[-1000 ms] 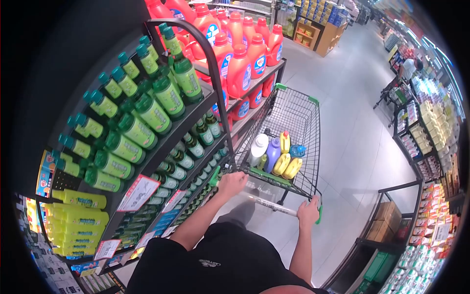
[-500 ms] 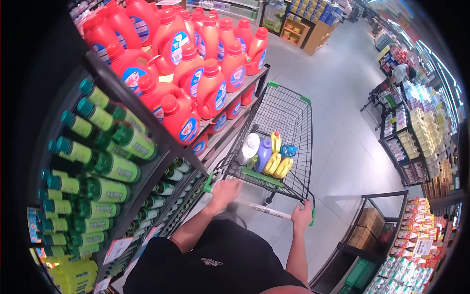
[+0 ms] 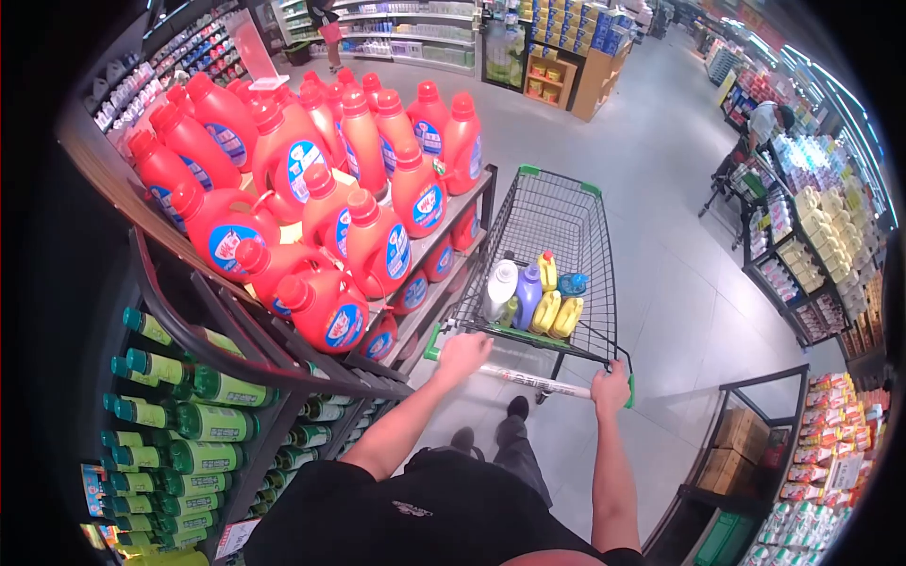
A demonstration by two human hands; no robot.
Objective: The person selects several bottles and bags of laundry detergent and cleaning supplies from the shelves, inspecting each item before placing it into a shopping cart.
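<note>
Palms of the left grip and right grip are hidden against the cart's handle, whose printing is too blurred to read. The black shirt runs off the bottom edge; its small chest lettering is illegible. A price card, lower left, is cut off, its figures unclear. Green bottles at left partly cover one another. At the top edge, a distant person is cropped; another, far right, is partly hidden behind stacked goods.
</note>
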